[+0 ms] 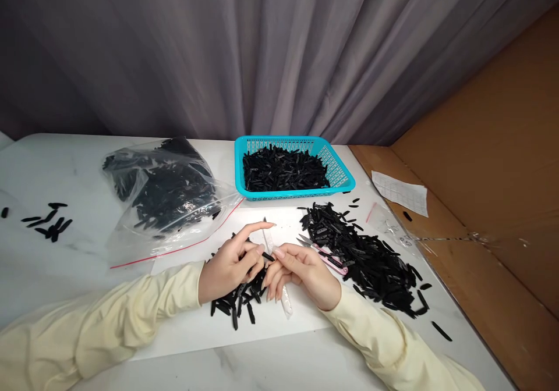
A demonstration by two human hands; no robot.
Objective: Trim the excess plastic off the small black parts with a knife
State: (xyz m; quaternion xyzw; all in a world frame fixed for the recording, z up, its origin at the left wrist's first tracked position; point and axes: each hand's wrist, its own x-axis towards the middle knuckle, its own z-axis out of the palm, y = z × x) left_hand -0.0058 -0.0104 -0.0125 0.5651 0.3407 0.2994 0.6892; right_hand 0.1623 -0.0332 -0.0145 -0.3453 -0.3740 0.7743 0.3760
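Observation:
Over the white sheet, my left hand point(236, 263) pinches a small black strip point(268, 256) between thumb and curled fingers, its index finger stretched out above. My right hand point(301, 272) meets it from the right, its thumb and index finger closed at the strip's other end. A slim white tool with a pointed dark tip point(269, 241) runs behind the fingers; whether it lies on the sheet or is held, I cannot tell. Beneath my left hand spreads a loose pile of black strips point(238, 304), partly covered by the hands.
A blue basket point(294, 195) of black strips stands at the back. To the left lies a clear zip bag point(174, 187) full of them. Pink-handled scissors point(329, 260) touch a larger strip pile point(371, 263) on the right. A paper slip point(399, 193) lies by the cardboard wall point(493, 141).

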